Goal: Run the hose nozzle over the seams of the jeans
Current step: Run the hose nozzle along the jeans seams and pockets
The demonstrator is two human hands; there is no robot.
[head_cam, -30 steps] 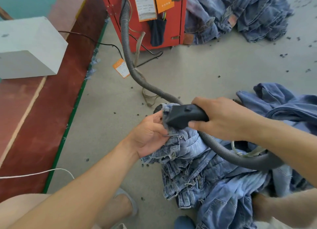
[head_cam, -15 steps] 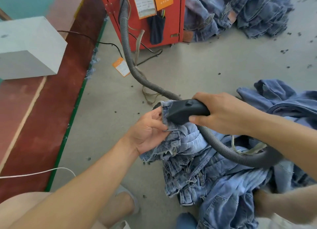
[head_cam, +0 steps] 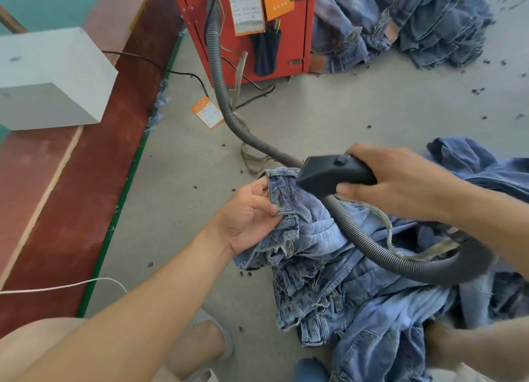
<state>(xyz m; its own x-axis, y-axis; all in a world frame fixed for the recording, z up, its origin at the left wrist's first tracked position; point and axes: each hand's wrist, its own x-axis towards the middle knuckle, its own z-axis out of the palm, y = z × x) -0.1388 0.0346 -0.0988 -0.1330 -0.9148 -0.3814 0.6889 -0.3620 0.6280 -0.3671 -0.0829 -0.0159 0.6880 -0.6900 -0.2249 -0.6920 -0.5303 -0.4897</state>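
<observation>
Centre frame: my left hand (head_cam: 252, 215) pinches the waistband corner of the jeans (head_cam: 329, 261), thumb on top by the buttonhole, fingers curled under. My right hand (head_cam: 398, 184) is wrapped around the black nozzle (head_cam: 332, 175), its mouth just beside the raised waistband edge. The grey ribbed hose (head_cam: 226, 104) runs from the red cabinet (head_cam: 303, 38), top centre, and loops across the denim. More jeans piled upper right (head_cam: 415, 23).

Nozzle (head_cam: 333, 174) has lifted, exposing the waistband (head_cam: 282, 191).
</observation>
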